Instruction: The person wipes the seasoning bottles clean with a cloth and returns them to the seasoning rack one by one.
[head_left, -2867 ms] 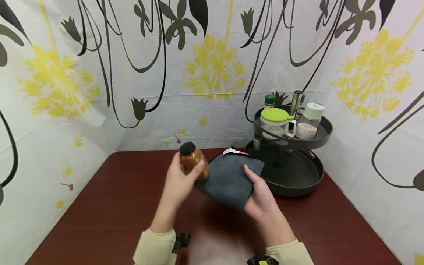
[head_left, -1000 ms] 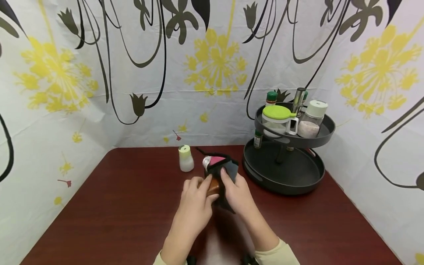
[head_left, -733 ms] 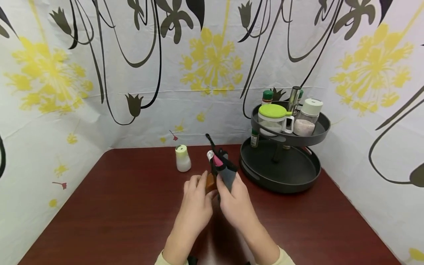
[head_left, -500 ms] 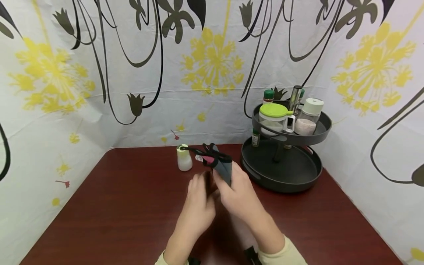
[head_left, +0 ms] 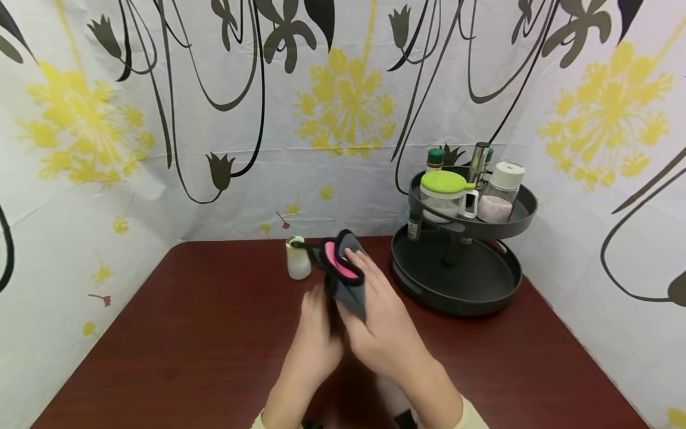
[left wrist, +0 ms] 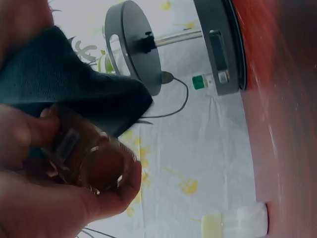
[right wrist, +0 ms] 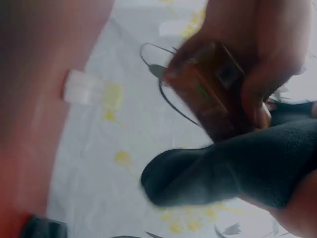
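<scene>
My left hand [head_left: 313,342] grips a spice bottle [left wrist: 72,144] with orange-brown contents. Its round end faces the left wrist camera, and the hands and cloth hide most of it in the head view. In my right hand [head_left: 383,330] is a folded grey cloth [head_left: 351,295] with black edging and a pink patch, bunched up against the bottle. The right wrist view has the bottle [right wrist: 213,94] tilted in the left fingers, its lower edge meeting the cloth [right wrist: 223,168]. Both hands are close together above the table.
A white shaker with a pale yellow top [head_left: 298,262] stands on the dark red table [head_left: 177,339] behind the hands. To the right is a two-tier grey turntable rack [head_left: 455,286] bearing a green-lidded jar [head_left: 445,193], a white-capped jar [head_left: 498,196] and small bottles.
The bottle and the spread cloth were apart at first; now they are together and the cloth is bunched. The hands have turned the bottle, and the shaker behind has come into view.
</scene>
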### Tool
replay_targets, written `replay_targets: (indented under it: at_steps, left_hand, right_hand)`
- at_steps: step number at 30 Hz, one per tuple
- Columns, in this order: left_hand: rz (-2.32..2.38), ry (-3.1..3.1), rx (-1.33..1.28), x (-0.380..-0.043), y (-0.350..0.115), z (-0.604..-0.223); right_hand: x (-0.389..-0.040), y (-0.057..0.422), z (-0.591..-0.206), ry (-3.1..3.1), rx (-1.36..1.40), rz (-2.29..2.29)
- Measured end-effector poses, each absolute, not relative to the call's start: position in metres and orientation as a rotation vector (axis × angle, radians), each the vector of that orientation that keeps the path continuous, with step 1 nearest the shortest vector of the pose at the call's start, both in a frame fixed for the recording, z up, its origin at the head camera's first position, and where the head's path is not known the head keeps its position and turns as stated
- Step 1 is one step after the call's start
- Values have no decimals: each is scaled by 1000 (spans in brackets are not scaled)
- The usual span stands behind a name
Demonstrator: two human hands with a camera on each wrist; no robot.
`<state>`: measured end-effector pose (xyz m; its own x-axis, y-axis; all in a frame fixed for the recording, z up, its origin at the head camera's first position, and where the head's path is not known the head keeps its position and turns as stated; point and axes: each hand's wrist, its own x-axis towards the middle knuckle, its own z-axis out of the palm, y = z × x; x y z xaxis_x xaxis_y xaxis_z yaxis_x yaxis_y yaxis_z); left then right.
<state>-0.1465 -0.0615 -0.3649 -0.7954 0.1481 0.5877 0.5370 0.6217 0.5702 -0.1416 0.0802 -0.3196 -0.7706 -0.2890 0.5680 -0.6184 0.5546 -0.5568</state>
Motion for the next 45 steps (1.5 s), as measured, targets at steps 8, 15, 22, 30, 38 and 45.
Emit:
replay_targets:
  at_steps: [8,15,22,30,38,45]
  left_hand:
    - [-1376,-2420,-340,-140,-61,-362]
    - [-1394,-2238,-215,-139,-68,-354]
    - [-1316,-2212,-321,-136,-75,-339]
    - [-1210,-2246,-474,-128,-71,-347]
    - [-1362,-2159,-160,-130,-71,-346]
    - [-1402,-2253,-165,-136,-76,-346]
  right_hand:
    - [-173,85,-314,-2508,589,1561]
    - [-154,82,-330,-2386,468,1557]
    - [-127,71,-315,-2233,629,1232]
    - [-145,78,-290,-2435,682,1345]
    - [-155,76,-320,-2407,410,1926]
    - [-130,69,-322,-2268,537,1401]
